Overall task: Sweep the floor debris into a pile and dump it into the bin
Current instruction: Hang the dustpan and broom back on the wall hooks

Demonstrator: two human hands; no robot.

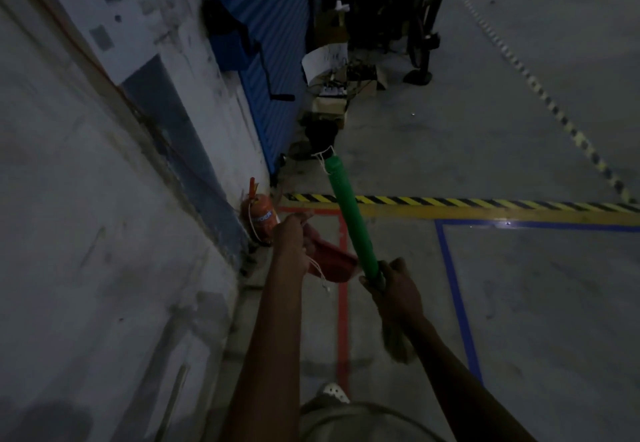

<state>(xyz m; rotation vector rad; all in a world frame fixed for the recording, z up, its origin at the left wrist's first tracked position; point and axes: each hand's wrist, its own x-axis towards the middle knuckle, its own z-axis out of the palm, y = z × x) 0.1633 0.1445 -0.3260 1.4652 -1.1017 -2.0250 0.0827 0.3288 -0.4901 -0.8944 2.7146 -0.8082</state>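
Dim concrete floor [519, 303] crossed by red, blue and hazard-striped tape lines, head view. Left hand [291, 237] grips a red plastic dustpan [334, 265], held low near the grey wall [104, 199]. Right hand [394, 289] is wrapped round a green-handled broom [349, 213], its handle pointing forward and tan bristles under the wrist.

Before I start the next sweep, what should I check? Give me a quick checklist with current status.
1. Grip of right hand on broom: ok.
2. Grip of left hand on dustpan: ok.
3. Working end: not ok; bristles sit by the right wrist, handle end points forward.
4. Location of debris pile: cannot tell, too dark.
5. Sight of bin: cannot tell.
6. Clearance from extinguisher: ok, apart from broom.
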